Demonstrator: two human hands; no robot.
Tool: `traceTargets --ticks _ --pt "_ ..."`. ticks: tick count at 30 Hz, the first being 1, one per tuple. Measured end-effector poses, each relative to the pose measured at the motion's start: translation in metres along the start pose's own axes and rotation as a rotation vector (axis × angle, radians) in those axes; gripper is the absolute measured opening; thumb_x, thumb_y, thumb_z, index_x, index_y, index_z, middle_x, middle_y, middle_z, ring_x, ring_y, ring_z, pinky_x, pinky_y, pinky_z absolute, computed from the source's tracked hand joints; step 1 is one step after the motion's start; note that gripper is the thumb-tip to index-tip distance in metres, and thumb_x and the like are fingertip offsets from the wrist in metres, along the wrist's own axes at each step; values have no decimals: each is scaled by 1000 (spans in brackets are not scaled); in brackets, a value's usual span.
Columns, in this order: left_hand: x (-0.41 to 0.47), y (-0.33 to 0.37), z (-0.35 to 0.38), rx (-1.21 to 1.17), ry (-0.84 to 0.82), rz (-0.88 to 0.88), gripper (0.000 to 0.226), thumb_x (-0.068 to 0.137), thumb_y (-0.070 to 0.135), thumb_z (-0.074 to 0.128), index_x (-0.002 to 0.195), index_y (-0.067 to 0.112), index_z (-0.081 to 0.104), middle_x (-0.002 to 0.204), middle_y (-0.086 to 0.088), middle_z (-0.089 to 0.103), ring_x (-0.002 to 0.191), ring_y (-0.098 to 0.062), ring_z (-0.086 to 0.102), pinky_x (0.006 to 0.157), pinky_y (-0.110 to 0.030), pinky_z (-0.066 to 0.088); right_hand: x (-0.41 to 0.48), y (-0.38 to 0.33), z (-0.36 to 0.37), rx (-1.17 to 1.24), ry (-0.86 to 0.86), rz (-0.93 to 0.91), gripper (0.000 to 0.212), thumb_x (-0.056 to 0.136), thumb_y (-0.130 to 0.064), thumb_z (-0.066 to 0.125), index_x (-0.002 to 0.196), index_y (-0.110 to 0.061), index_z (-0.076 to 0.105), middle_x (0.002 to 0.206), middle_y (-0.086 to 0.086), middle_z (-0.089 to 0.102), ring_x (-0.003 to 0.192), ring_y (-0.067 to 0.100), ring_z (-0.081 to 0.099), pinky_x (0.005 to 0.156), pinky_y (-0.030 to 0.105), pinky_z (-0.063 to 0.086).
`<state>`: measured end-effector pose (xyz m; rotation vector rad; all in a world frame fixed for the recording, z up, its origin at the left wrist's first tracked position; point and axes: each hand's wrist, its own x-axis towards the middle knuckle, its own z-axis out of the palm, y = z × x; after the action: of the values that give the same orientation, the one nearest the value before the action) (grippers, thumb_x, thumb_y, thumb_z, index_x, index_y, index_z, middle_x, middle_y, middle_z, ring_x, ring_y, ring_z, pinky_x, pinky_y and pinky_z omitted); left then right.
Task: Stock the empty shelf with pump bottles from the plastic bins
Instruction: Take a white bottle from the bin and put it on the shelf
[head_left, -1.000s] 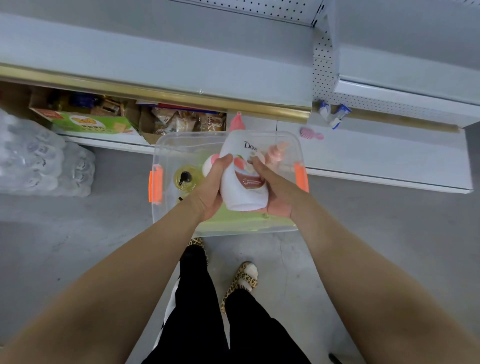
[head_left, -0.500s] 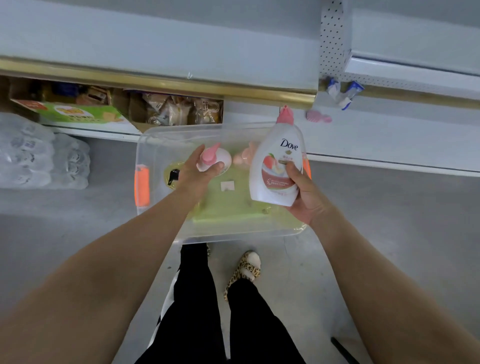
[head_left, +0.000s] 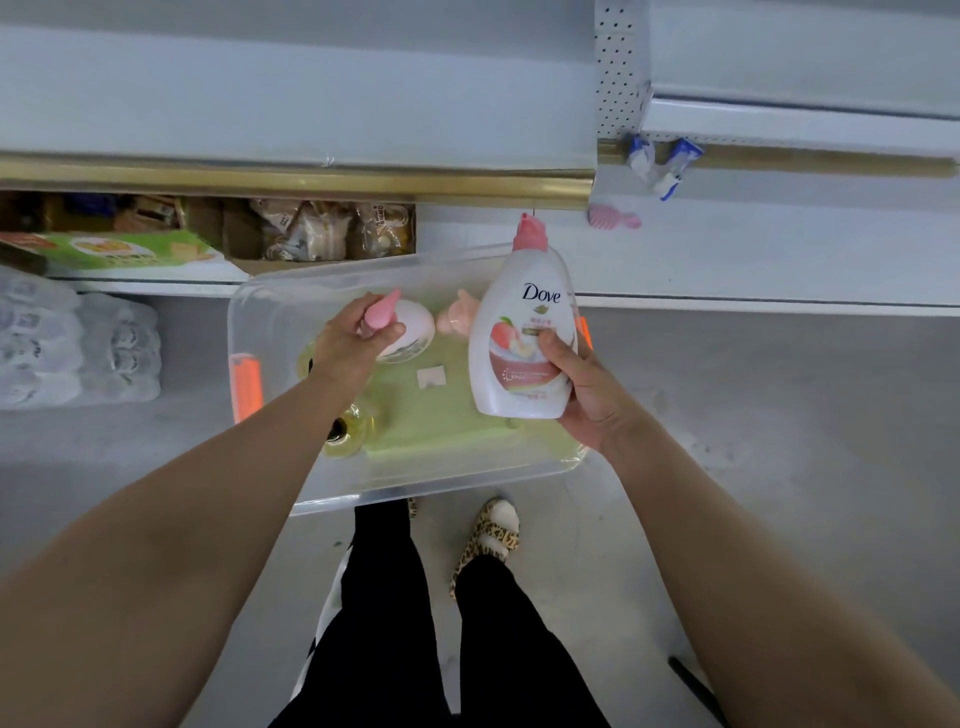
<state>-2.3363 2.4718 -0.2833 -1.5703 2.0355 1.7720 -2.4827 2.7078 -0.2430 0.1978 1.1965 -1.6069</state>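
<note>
A clear plastic bin (head_left: 270, 312) with orange latches stands on the floor in front of the shelves. My right hand (head_left: 587, 395) grips a white Dove pump bottle (head_left: 519, 332) with a pink pump, held upright above the bin's right side. Inside the bin, my left hand (head_left: 353, 343) grips the pink pump of a second white bottle (head_left: 413, 330). A third pink pump top (head_left: 460, 317) shows between the two bottles. The white lower shelf (head_left: 753, 254) lies behind the bin to the right.
Two yellow bottles with black caps (head_left: 345, 434) stand in the bin's left part, on a green liner. A pink comb (head_left: 613, 217) and blue-white tubes (head_left: 660, 166) lie on the shelf. Snack boxes (head_left: 311, 228) fill the left shelf. Wrapped water bottles (head_left: 67, 348) sit on the floor at left.
My right hand took the Dove bottle alone and carried it to the right above the bin. My left hand let go of it and went down to the pump of another bottle.
</note>
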Motion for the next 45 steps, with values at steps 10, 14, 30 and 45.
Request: traceTargets --ticks 10,14,30,45 --pt "-49 57 -13 -17 10 119 29 89 33 70 118 25 68 95 3 68 78 -12 59 65 -19 44 -31 -39 20 -83 -29 -19 92 54 -43 95 134 -14 59 123 12 69 109 28 69 87 44 57" --pt "-85 97 -33 -105 -8 204 26 90 30 70 116 27 69 89 9 68 72 -8 56 64 -18 44 -51 -68 47 -129 -84 -92 96 55 -45 95 136 -10 56 126 15 67 113 32 66 95 50 54" --pt "-218 295 -172 -263 66 682 20 93 34 65 110 32 75 103 9 76 103 -8 67 96 -28 46 -132 -253 246 -217 -371 -597 73 70 -25 86 133 -2 58 123 17 69 110 32 68 87 42 57" --pt "-195 342 -252 -316 97 734 18 86 36 72 103 33 78 100 9 76 102 -14 69 97 -35 51 -64 -327 361 -378 -2 -862 66 66 -23 92 125 -22 61 111 -1 74 102 18 70 85 36 57"
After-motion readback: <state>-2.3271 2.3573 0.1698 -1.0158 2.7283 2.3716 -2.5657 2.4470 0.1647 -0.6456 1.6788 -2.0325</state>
